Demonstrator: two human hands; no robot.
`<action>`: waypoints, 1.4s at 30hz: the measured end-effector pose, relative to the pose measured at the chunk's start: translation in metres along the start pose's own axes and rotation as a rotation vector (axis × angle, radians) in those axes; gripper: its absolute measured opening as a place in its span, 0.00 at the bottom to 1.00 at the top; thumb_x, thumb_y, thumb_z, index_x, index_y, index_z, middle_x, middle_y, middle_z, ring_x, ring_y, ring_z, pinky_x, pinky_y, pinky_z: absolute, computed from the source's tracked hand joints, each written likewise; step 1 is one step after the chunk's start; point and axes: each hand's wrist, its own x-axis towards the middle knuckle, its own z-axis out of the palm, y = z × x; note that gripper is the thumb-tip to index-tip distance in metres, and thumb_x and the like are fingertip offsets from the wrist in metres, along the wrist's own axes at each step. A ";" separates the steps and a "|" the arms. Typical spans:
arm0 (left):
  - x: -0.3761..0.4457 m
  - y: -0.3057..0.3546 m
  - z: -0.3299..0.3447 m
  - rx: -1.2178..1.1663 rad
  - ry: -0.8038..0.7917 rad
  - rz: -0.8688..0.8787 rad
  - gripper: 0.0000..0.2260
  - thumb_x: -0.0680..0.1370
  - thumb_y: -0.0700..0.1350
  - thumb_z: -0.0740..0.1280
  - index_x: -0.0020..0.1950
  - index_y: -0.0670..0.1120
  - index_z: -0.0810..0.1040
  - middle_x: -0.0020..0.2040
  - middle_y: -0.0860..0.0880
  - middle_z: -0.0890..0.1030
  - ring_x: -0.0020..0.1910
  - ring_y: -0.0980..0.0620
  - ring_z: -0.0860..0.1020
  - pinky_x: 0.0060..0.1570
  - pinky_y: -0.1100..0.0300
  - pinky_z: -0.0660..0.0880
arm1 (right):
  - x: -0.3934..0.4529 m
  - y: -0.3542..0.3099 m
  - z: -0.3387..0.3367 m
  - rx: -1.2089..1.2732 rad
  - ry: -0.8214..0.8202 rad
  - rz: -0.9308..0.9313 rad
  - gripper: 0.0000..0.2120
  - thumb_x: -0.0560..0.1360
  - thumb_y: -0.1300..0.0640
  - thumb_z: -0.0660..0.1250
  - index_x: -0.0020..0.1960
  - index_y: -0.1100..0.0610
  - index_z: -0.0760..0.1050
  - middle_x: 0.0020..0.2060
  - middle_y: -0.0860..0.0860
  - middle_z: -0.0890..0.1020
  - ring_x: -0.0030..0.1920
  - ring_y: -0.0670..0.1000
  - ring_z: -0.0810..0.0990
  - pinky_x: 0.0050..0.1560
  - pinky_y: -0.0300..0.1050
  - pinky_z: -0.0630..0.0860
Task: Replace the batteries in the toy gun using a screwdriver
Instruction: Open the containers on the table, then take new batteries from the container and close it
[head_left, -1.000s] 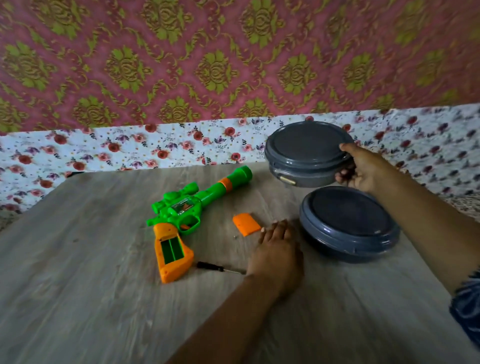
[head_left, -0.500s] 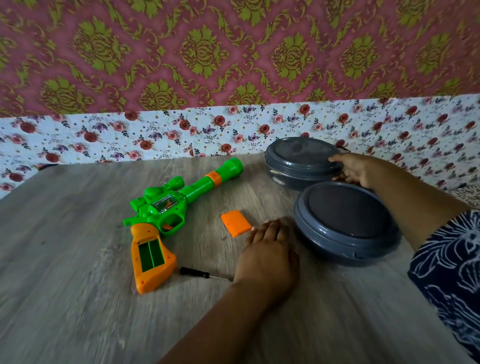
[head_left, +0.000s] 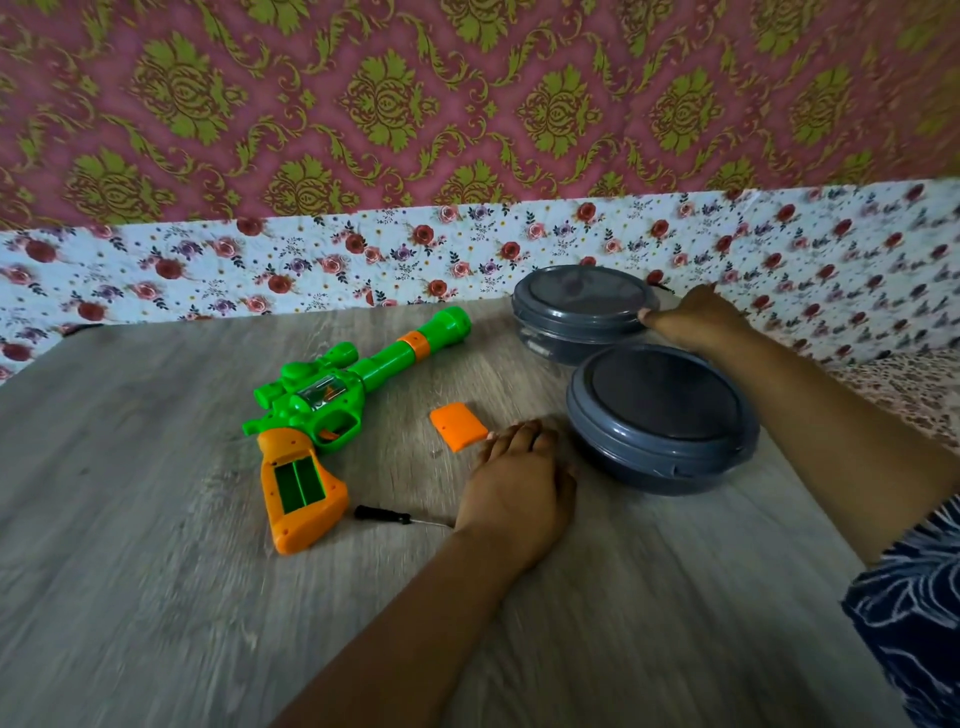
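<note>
far container (head_left: 579, 312) set down — right grip (head_left: 693, 319) clasps its rim | left grip (head_left: 517, 486) flat, right of toy gun (head_left: 332, 410)

The wall (head_left: 467, 104) behind is dusty pink with an olive-green damask pattern. Below it runs a pale floral band (head_left: 311, 260) — red and purple roses on white — meeting the far edge of a grey wood-grain table (head_left: 130, 597). The light is soft and even.

You have two grey lidded tubs, one (head_left: 662, 415) nearer and one (head_left: 582, 306) behind, touching, on a wood-grain table (head_left: 156, 597); flowered paper (head_left: 260, 270) lines its far edge.
</note>
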 end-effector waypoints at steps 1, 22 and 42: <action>-0.001 0.000 0.000 -0.005 0.005 0.000 0.23 0.81 0.52 0.55 0.74 0.46 0.60 0.75 0.47 0.61 0.75 0.50 0.57 0.73 0.57 0.48 | -0.009 0.000 -0.001 -0.009 0.029 -0.051 0.25 0.75 0.48 0.64 0.65 0.63 0.67 0.61 0.62 0.74 0.58 0.61 0.75 0.49 0.47 0.70; -0.019 0.002 -0.011 -0.411 0.046 0.000 0.54 0.67 0.57 0.75 0.75 0.48 0.37 0.76 0.45 0.59 0.75 0.49 0.60 0.68 0.61 0.59 | -0.135 -0.006 0.025 -0.140 -0.170 -0.404 0.18 0.78 0.45 0.56 0.60 0.55 0.73 0.64 0.55 0.74 0.67 0.57 0.68 0.69 0.53 0.61; -0.011 -0.005 -0.004 -0.408 0.165 0.030 0.41 0.69 0.49 0.75 0.74 0.40 0.55 0.68 0.46 0.71 0.64 0.48 0.73 0.50 0.74 0.61 | -0.155 0.040 0.050 -0.594 0.192 -0.807 0.38 0.76 0.35 0.39 0.59 0.62 0.75 0.55 0.61 0.81 0.54 0.62 0.81 0.51 0.58 0.79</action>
